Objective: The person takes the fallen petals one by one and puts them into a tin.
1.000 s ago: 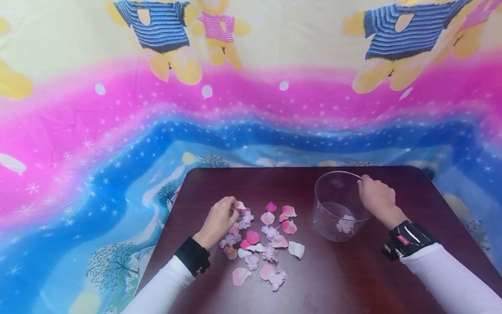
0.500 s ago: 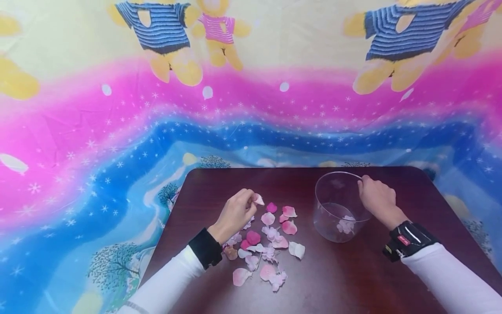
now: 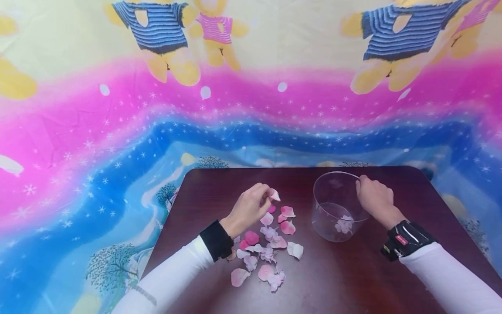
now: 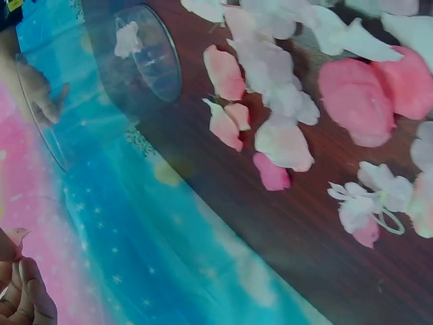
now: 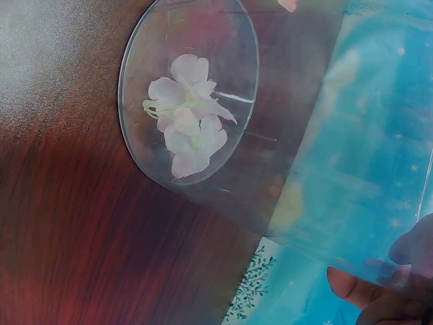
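Note:
A clear plastic cup [image 3: 336, 205] stands on the dark red table [image 3: 353, 279], with pale pink flowers [image 5: 186, 115] on its bottom. My right hand [image 3: 374, 198] grips the cup's rim on its right side. To the cup's left, several pink and white petals [image 3: 270, 244] lie scattered on the table. Just above them my left hand [image 3: 251, 207] pinches one pale pink petal [image 3: 274, 194] between its fingertips. In the left wrist view the cup [image 4: 108, 74] lies beyond the petals [image 4: 284, 115], and a bit of the pinched petal [image 4: 15, 237] shows by the fingers [image 4: 30, 298].
A bright cloth [image 3: 117, 131] printed with bears, pink and blue bands and stars covers everything behind and beside the table. The table's far edge [image 3: 298, 168] runs just behind the cup. Bare wood lies at the table's front right.
My left hand has lifted a petal from the left of the pile and carried it to the right, toward the cup. The right hand and cup have stayed put.

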### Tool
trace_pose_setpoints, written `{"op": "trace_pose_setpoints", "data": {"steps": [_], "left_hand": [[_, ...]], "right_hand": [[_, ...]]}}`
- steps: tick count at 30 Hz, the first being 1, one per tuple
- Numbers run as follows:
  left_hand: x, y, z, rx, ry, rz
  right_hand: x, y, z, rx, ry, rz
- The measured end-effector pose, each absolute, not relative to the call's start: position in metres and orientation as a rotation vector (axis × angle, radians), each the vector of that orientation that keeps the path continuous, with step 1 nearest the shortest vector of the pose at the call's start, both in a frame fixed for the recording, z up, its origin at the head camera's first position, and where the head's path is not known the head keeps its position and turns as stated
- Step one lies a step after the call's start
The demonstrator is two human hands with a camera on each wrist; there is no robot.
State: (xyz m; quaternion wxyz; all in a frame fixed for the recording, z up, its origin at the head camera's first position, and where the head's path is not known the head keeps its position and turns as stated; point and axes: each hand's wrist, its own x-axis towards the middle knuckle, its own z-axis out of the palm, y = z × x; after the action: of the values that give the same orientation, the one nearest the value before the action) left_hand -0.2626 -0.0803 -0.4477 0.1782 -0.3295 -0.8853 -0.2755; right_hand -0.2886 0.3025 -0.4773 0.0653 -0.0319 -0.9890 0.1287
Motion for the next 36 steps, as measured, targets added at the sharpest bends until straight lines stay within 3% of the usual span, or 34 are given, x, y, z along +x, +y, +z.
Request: {"op": "trace_pose_setpoints", "data": {"steps": [36], "left_hand": [[-0.264,-0.003,-0.427,-1.189,-2.372,-0.738]], "right_hand": [[-0.282,0.3,-0.474,-0.103,-2.981,0.396]]}}
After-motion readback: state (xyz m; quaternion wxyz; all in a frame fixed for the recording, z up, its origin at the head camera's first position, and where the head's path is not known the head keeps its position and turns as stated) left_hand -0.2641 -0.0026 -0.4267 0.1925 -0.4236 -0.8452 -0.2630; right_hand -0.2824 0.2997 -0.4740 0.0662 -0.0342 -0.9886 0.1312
